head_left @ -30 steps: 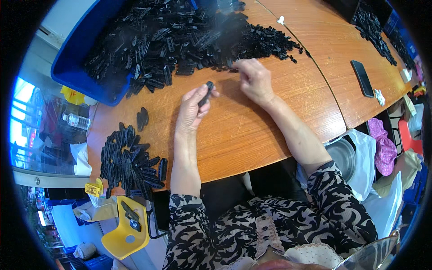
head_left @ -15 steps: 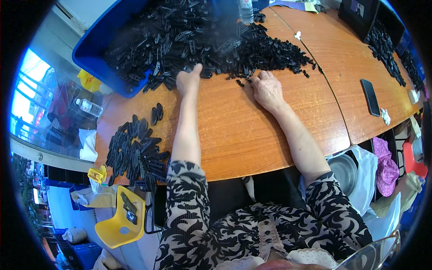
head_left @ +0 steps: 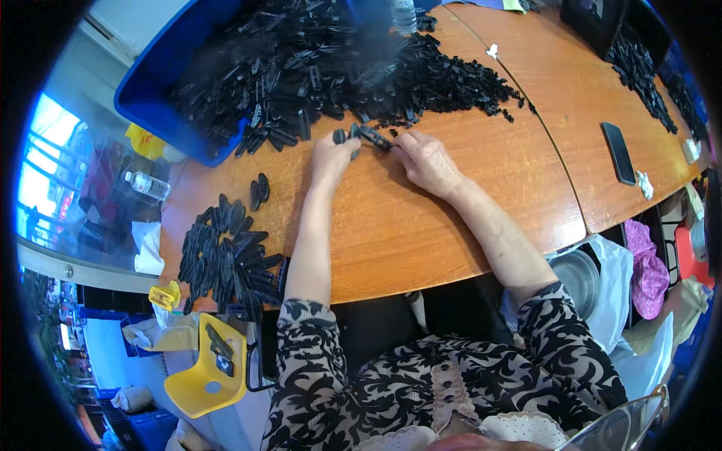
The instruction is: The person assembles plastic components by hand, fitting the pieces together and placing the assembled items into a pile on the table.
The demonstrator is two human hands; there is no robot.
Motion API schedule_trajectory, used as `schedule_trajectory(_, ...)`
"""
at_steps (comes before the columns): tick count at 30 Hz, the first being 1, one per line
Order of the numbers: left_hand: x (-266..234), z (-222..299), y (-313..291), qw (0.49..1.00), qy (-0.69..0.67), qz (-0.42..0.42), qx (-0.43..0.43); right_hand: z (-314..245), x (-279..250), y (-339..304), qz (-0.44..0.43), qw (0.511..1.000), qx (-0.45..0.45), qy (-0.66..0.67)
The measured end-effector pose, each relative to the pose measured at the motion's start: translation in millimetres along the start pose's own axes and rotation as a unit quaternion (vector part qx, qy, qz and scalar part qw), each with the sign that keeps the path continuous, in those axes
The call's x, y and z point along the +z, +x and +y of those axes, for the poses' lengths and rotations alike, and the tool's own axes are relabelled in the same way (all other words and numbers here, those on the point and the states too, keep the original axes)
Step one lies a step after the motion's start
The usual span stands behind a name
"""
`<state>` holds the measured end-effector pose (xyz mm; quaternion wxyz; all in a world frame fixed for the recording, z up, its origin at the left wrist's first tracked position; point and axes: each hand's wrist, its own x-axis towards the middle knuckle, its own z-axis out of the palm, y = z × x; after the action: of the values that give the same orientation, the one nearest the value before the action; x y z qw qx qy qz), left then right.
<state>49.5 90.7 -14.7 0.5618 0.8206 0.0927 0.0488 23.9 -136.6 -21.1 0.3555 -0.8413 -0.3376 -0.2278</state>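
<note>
My left hand (head_left: 332, 159) is closed around a few long, rounded black plastic pieces at the near edge of the big heap. One black plastic piece (head_left: 374, 138) points from it toward my right hand (head_left: 429, 164). The fingertips of my right hand are pinched together at that piece's right end; any small part between them is too small to make out. Just beyond both hands lies the heap of black plastic pieces (head_left: 301, 83), long ones on the left and small dark parts (head_left: 470, 86) on the right.
A blue bin (head_left: 150, 98) lies tipped at the far left, heap spilling out. Nearer on the left sits a pile of long black pieces (head_left: 226, 255), with two loose ones beyond. A phone (head_left: 618, 153) lies right; a water bottle (head_left: 404, 16) stands behind the heap.
Both hands have drawn back from the heap and come closer together. My left hand now shows black pieces in its fingers, and my right hand has moved left to meet one.
</note>
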Motion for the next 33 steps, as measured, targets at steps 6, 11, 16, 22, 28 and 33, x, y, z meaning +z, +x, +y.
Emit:
schedule_trajectory(6,25.0,21.2,-53.8,0.863,-0.469,-0.177,-0.067,-12.8,-7.8,0.3,0.172,0.979,-0.013,0.112)
schedule_trajectory(11,28.3,25.0,-62.9,0.834,-0.504,-0.225,-0.026,-23.5,-10.7,4.5,0.262,0.958,-0.085,0.080)
schedule_trajectory(16,29.8,28.5,-64.1,0.842,-0.489,-0.227,-0.018,-21.1,-11.9,0.8,0.231,0.965,-0.123,0.029)
schedule_trajectory(22,30.4,39.6,-70.8,0.852,-0.478,-0.214,-0.009,-22.4,-18.8,-2.7,0.185,0.970,-0.155,-0.028)
schedule_trajectory(28,29.4,35.1,-70.4,0.850,-0.468,-0.242,-0.003,-23.4,-18.9,0.8,0.181,0.968,-0.167,-0.047)
schedule_trajectory(33,29.6,35.3,-69.9,0.869,-0.448,-0.212,-0.010,-18.8,-14.1,-1.2,0.160,0.969,-0.175,-0.068)
